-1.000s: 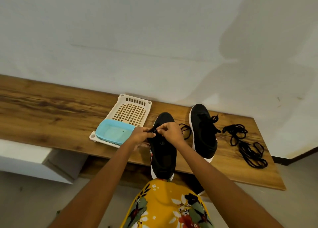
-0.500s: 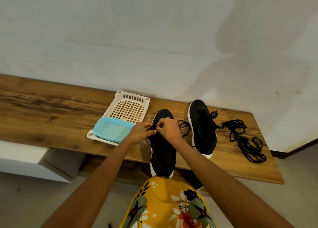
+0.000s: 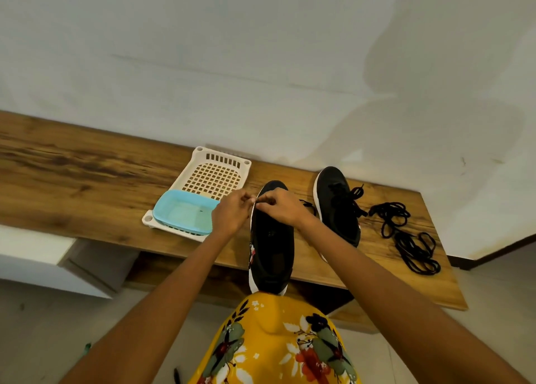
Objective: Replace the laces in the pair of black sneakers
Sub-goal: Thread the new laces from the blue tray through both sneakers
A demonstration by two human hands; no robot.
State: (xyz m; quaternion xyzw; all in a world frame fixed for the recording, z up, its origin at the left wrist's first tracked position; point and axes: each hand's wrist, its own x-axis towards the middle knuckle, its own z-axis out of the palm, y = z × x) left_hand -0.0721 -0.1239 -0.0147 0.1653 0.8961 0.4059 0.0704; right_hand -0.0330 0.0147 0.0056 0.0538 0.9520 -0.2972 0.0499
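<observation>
Near sneaker (image 3: 271, 250) lies heel toward the person, toe pointing away, long axis running straight out across the bench (image 3: 87, 186). Both hands meet over its toe end: left hand (image 3: 230, 215) and right hand (image 3: 280, 208), fingertips pinched together, probably on a lace end, too small to confirm. Second sneaker (image 3: 338, 204) sits just right of it. Loose laces (image 3: 406, 235) lie beyond, nearer the right hand.

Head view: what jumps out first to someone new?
The left hand and right hand meet at the toe end of the near black sneaker, pinching something small there. Right of it lie the second sneaker and a loose lace pile.
</observation>
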